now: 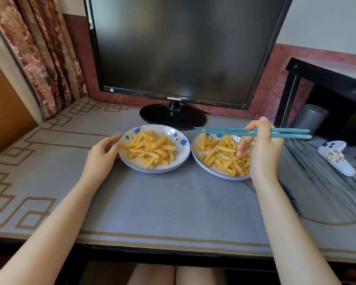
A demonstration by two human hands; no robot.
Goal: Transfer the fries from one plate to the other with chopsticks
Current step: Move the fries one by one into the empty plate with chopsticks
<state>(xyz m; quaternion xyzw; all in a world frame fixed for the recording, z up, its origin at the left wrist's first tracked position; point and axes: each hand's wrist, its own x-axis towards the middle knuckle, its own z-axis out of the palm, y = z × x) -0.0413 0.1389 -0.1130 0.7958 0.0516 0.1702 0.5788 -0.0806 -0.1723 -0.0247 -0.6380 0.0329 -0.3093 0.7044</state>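
Two floral-rimmed plates sit side by side on the grey table mat. The left plate (182, 156) holds a heap of crinkle-cut fries (150, 148). The right plate (195, 156) holds more fries (222, 155), partly hidden by my right hand (261, 149). That hand grips a pair of teal chopsticks (224, 131), held nearly level above the right plate with tips pointing left over its far rim. No fry is between the tips. My left hand (103, 155) holds the left plate's left rim with thumb and fingers.
A black Samsung monitor (183, 48) stands just behind the plates on its round base (173, 117). A white controller (337, 157) lies at the right. A black side table (327, 79) and a patterned curtain (45, 54) flank the desk.
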